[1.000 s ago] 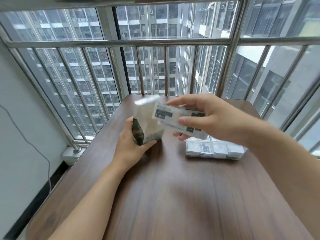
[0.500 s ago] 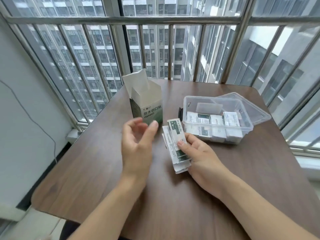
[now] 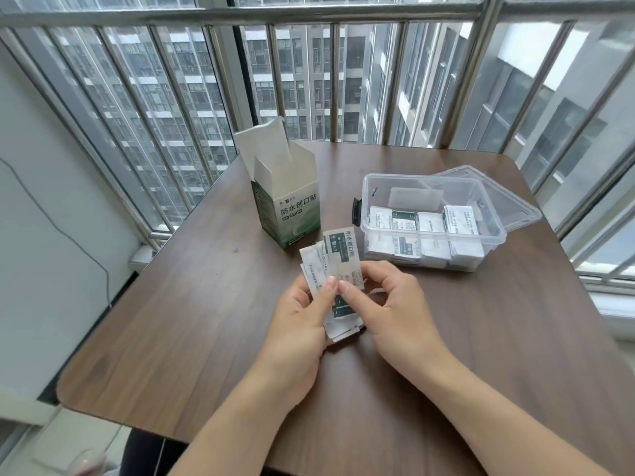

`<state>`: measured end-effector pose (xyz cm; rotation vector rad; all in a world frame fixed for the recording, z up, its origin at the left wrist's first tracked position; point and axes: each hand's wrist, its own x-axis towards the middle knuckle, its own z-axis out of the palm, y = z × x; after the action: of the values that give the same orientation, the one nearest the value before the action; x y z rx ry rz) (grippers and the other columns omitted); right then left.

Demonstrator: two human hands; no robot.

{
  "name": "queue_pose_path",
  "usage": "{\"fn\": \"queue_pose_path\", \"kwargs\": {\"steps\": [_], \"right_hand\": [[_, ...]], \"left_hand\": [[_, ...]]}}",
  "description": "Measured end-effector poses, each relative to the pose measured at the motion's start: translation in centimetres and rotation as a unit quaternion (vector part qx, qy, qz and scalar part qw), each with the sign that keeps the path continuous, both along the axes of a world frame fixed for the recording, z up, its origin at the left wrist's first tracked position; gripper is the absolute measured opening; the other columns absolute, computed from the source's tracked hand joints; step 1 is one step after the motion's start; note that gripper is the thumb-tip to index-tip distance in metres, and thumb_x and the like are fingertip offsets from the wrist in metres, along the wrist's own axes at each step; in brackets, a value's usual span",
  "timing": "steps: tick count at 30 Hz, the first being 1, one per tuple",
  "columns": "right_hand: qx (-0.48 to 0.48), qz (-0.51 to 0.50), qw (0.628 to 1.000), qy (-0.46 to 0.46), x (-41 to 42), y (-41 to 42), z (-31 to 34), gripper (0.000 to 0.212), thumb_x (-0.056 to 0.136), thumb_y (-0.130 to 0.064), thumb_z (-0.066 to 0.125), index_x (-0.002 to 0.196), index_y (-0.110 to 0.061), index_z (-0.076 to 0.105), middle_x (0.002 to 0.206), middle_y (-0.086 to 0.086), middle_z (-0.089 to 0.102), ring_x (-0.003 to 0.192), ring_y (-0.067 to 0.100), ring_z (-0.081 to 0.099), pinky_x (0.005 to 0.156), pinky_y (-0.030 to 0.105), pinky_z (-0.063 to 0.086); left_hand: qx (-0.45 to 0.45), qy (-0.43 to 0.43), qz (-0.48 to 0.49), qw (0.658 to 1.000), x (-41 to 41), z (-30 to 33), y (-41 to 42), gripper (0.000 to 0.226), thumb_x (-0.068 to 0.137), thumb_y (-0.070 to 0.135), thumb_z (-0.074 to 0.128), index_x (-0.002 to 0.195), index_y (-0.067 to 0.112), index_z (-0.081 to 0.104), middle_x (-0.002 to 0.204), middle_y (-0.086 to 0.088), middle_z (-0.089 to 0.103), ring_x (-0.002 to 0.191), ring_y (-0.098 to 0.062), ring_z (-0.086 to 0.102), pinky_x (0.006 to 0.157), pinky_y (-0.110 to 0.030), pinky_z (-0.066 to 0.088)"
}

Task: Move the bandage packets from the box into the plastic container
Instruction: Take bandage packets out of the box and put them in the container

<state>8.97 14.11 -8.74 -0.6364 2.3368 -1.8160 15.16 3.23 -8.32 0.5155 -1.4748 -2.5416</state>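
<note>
The left hand (image 3: 302, 324) has let go of the bandage box (image 3: 287, 204), which it was gripping a second ago, and is now joining the right hand (image 3: 395, 310) on the fanned stack of bandage packets (image 3: 338, 261). Half a second ago that left hand was hovering open beside the stack; now its thumb and fingers are pinching the packets' lower left edge, while the right hand's fingers are curling round the stack from the other side. The stack is being held just in front of the box, low over the wooden surface (image 3: 206, 321); whether its bottom edge is touching the wood cannot be told.

The box is standing upright, flaps open, apart from both hands. To the right of the box, the clear plastic container (image 3: 488, 249) is sitting open with several packets already lying inside, its lid (image 3: 515, 207) resting behind it.

Judging from this, the batch is out of the box and is probably being squared up or sorted; the carry to the container, right of the box, is not yet begun.
</note>
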Motion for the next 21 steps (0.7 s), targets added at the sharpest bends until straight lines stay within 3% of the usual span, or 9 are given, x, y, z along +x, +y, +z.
{"fn": "queue_pose_path", "kwargs": {"steps": [3,6,9,11,13,15,17,21], "right_hand": [[-0.046,-0.007,0.998,-0.051,0.0,0.1,0.2,0.016,0.085,-0.022,0.075,0.101,-0.023,0.076,0.094,-0.004,0.077,0.08,0.016,0.071,0.073,0.032,0.058],[-0.132,-0.007,0.982,-0.134,-0.1,0.3,1.0,0.01,0.088,-0.012,0.075,0.098,-0.009,0.074,0.091,0.007,0.079,0.08,0.02,0.072,0.073,0.032,0.06],[-0.171,-0.024,0.967,-0.185,-0.3,0.7,1.1,0.011,0.089,-0.006,0.072,0.098,0.0,0.073,0.096,0.015,0.078,0.095,0.035,0.073,0.085,0.046,0.06],[-0.194,-0.027,0.954,-0.229,-0.3,0.9,1.4,0.014,0.09,-0.006,0.07,0.101,0.002,0.072,0.1,0.019,0.077,0.099,0.04,0.072,0.085,0.05,0.06],[-0.222,-0.014,0.935,-0.278,-0.4,1.2,2.0,0.016,0.092,-0.006,0.066,0.106,0.001,0.071,0.101,0.018,0.077,0.086,0.03,0.076,0.067,0.036,0.064],[-0.243,0.005,0.919,-0.31,-0.4,1.4,2.5,0.017,0.095,-0.009,0.063,0.109,-0.002,0.07,0.096,0.012,0.077,0.067,0.014,0.073,0.045,0.018,0.053],[-0.246,0.024,0.915,-0.319,-0.4,1.5,2.5,0.018,0.096,-0.013,0.061,0.11,-0.007,0.07,0.095,0.008,0.077,0.065,0.01,0.072,0.041,0.014,0.047],[-0.241,0.036,0.929,-0.277,-0.2,1.3,2.6,0.02,0.094,-0.007,0.063,0.113,-0.007,0.068,0.1,0.011,0.077,0.068,0.012,0.072,0.045,0.016,0.049]], "left_hand": [[-0.033,0.005,0.029,0.999,0.1,-0.2,0.2,0.029,0.099,0.007,0.054,0.125,0.012,0.065,0.117,-0.015,0.074,0.111,-0.035,0.07,0.093,-0.046,0.058],[-0.068,0.021,0.025,0.997,0.2,-0.2,0.3,0.033,0.094,0.0,0.061,0.123,0.014,0.066,0.116,-0.011,0.075,0.109,-0.03,0.071,0.093,-0.044,0.057],[-0.067,0.025,0.021,0.997,0.2,-0.1,0.3,0.036,0.092,-0.003,0.062,0.125,0.013,0.064,0.116,-0.01,0.076,0.107,-0.028,0.073,0.089,-0.038,0.06],[-0.034,0.021,0.021,0.999,0.2,0.1,0.2,0.031,0.097,0.003,0.057,0.126,0.012,0.063,0.115,-0.011,0.076,0.104,-0.028,0.074,0.084,-0.036,0.062],[0.006,0.01,0.015,1.0,0.2,0.4,-0.1,0.028,0.103,0.012,0.048,0.128,0.011,0.061,0.115,-0.013,0.075,0.101,-0.028,0.074,0.076,-0.035,0.063],[0.033,0.0,0.002,0.999,0.3,0.5,-0.4,0.03,0.106,0.015,0.043,0.131,0.01,0.06,0.116,-0.015,0.075,0.103,-0.029,0.074,0.074,-0.036,0.062],[0.043,-0.012,-0.005,0.999,0.3,0.6,-0.5,0.031,0.106,0.014,0.041,0.131,0.009,0.06,0.117,-0.014,0.075,0.105,-0.03,0.073,0.075,-0.036,0.063],[0.051,-0.021,-0.022,0.998,0.4,0.7,-0.7,0.034,0.107,0.022,0.04,0.133,0.012,0.06,0.121,-0.012,0.073,0.11,-0.029,0.071,0.083,-0.039,0.061]]}}
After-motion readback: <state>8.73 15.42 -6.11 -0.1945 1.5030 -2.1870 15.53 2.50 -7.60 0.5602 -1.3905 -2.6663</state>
